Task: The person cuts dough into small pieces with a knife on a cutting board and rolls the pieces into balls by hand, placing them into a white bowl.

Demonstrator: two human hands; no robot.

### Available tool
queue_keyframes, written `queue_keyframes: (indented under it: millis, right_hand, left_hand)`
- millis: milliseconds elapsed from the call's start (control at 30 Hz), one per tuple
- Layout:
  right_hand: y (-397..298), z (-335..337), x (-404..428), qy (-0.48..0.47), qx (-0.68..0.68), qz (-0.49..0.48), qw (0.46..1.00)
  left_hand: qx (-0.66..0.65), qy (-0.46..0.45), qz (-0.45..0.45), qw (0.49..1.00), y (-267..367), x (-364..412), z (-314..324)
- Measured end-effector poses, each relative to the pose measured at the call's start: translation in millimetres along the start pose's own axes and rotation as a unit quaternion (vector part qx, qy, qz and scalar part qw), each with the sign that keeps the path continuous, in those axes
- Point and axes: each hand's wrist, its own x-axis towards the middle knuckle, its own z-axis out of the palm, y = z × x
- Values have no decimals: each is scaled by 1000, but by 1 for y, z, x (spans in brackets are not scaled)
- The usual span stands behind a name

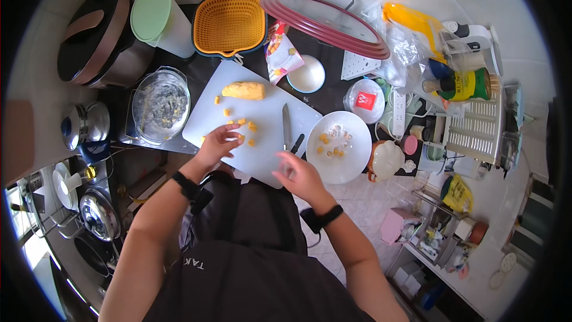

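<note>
A white cutting board (263, 143) lies on the dark counter, with a yellow dough log (244, 91) near its far edge and several small dough pieces (252, 126) scattered below it. My left hand (220, 144) is over the board's left part, thumb and fingertips at a small dough piece (241, 139); whether it grips the piece is unclear. My right hand (300, 176) is at the near right edge of the board, fingers apart and holding nothing. A knife (286, 125) lies on the board above it. Right of the board, a white plate (353, 165) holds several dough pieces and white powder.
A floury glass bowl (161, 105) stands left of the board. Behind are an orange basket (229, 24), a printed packet (281, 53), a white bowl (307, 74) and a red-rimmed glass lid (326, 22). A small bowl with a red packet (365, 100) and a power strip (398, 116) are at right.
</note>
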Motion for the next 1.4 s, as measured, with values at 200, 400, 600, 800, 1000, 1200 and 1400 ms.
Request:
queue_keyframes:
  millis: [200,400,600,800,1000,1200,1400]
  right_hand:
    - [-50,10,39,30,11,-166,986]
    - [-46,15,40,115,-130,-250,953]
    - [-44,18,49,81,-222,-290,927]
    - [-61,21,49,73,-221,-303,924]
    - [-67,32,49,14,-235,-309,921]
    - [-74,-4,42,110,-20,-316,942]
    - [-51,-11,16,98,-280,-240,924]
  left_hand:
    - [-186,-225,-97,951,11,-22,8]
    - [-260,-250,-56,931,19,-26,31]
    - [-387,-232,-155,879,19,-12,48]
    - [-443,-265,-96,851,24,-13,78]
    - [-444,-327,-29,834,7,-9,88]
    - [-572,-487,-123,649,11,-11,74]
    - [-576,-397,-98,708,33,-22,74]
